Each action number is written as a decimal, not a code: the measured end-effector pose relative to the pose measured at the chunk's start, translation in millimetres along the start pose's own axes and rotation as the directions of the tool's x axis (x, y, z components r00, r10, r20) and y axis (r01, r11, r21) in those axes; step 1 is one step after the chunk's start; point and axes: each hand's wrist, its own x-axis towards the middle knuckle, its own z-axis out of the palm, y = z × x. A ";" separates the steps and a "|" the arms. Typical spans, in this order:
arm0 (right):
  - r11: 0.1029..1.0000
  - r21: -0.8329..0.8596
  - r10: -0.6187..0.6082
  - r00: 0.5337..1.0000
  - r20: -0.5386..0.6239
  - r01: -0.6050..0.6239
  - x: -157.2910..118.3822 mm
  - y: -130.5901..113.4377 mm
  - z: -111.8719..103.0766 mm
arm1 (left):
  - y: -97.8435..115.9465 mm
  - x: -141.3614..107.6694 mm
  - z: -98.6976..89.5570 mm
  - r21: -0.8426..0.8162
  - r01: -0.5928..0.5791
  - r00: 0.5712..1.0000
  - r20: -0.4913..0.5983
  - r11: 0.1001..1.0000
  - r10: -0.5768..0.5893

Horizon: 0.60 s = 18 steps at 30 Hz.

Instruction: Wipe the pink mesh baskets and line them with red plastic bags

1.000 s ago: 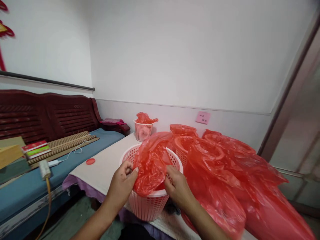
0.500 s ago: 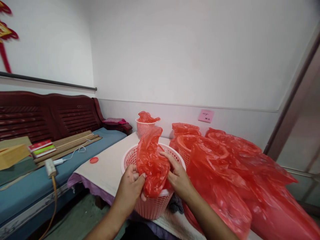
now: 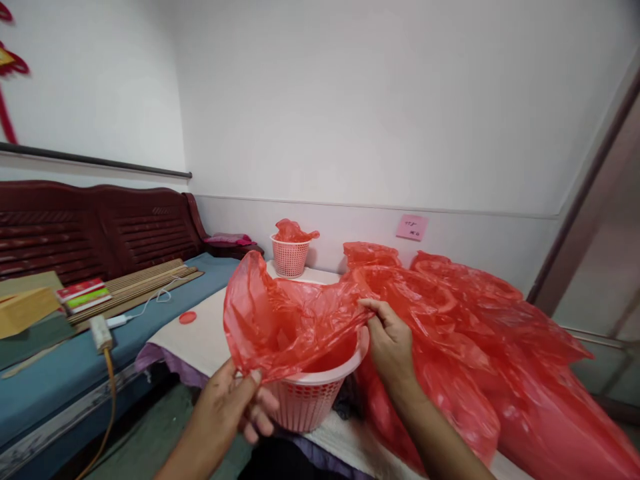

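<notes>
A thin red plastic bag (image 3: 293,320) is spread open over the mouth of a pink perforated basket (image 3: 313,403). My left hand (image 3: 237,400) pinches the bag's near left edge, just outside the basket's rim. At the right, my right hand (image 3: 393,343) grips the opposite edge, with the film pulled taut between thumb and fingers. The bag covers most of the basket's opening, while the near rim and right side stay visible. Part of the bag hangs down inside the basket.
Several baskets covered with red bags (image 3: 440,333) crowd the table's right side. A smaller pink basket (image 3: 290,257) with a red bag stands by the wall. A red disc (image 3: 188,317) lies on the white tabletop cloth (image 3: 213,333). At left is a wooden sofa (image 3: 100,230).
My hands have moved apart, left hand to the left and right hand to the right. The bunched red bag has opened out and now spreads across the basket's mouth.
</notes>
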 end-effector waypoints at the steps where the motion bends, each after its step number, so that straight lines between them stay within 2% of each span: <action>1: 1.000 -0.002 -0.030 0.999 0.012 0.030 -2.9 -0.9 0.5 | 3.7 -3.5 -5.2 0.062 -0.111 0.993 -0.041 0.992 0.114; 2: 0.999 -0.005 -0.053 0.998 0.022 0.054 -5.4 -1.7 1.3 | 9.6 -6.3 -10.0 0.132 -0.254 0.958 -0.100 0.958 0.268; 3: 0.998 -0.006 -0.066 0.997 0.035 0.066 -7.4 -2.5 2.5 | 17.9 -8.3 -14.0 0.206 -0.412 0.883 -0.152 0.888 0.444; 4: 0.998 0.000 -0.066 0.997 0.046 0.067 -9.3 -3.2 3.8 | 28.2 -9.2 -16.7 0.278 -0.558 0.770 -0.175 0.782 0.613; 5: 0.998 0.015 -0.061 0.997 0.056 0.060 -11.2 -4.2 5.2 | 40.2 -8.7 -17.9 0.345 -0.677 0.638 -0.165 0.650 0.752; 6: 0.998 0.039 -0.050 0.996 0.072 0.047 -13.3 -5.4 6.4 | 53.4 -6.5 -17.2 0.382 -0.770 0.516 -0.099 0.511 0.851; 7: 0.997 0.073 -0.037 0.995 0.092 0.030 -15.9 -7.2 7.4 | 67.1 -2.7 -14.7 0.410 -0.827 0.420 -0.006 0.385 0.908; 9: 0.988 0.152 -0.011 0.991 0.135 -0.010 -22.6 -12.1 8.2 | 92.6 10.1 -4.6 0.475 -0.861 0.303 0.194 0.181 0.933; 10: 0.982 0.186 0.002 0.988 0.156 -0.031 -26.6 -15.0 7.7 | 102.4 18.6 2.0 0.529 -0.840 0.316 0.298 0.119 0.901; 11: 0.977 0.209 0.012 0.984 0.179 -0.050 -30.7 -18.0 6.7 | 109.2 27.9 8.7 0.552 -0.826 0.376 0.393 0.111 0.839; 13: 0.973 0.221 0.013 0.976 0.219 -0.063 -38.3 -23.0 2.6 | 112.1 46.4 19.8 0.605 -0.778 0.554 0.534 0.169 0.638; 14: 0.975 0.215 0.005 0.974 0.228 -0.056 -41.3 -24.7 -0.2 | 108.5 54.4 23.2 0.640 -0.749 0.622 0.589 0.172 0.515; 16: 0.981 0.195 -0.018 0.979 0.204 -0.022 -45.5 -26.0 -7.4 | 94.1 65.3 24.8 0.689 -0.705 0.697 0.632 0.166 0.339; 18: 0.985 0.170 -0.036 0.993 0.113 0.016 -47.7 -23.9 -15.9 | 76.5 69.1 20.9 0.730 -0.663 0.745 0.625 0.164 0.233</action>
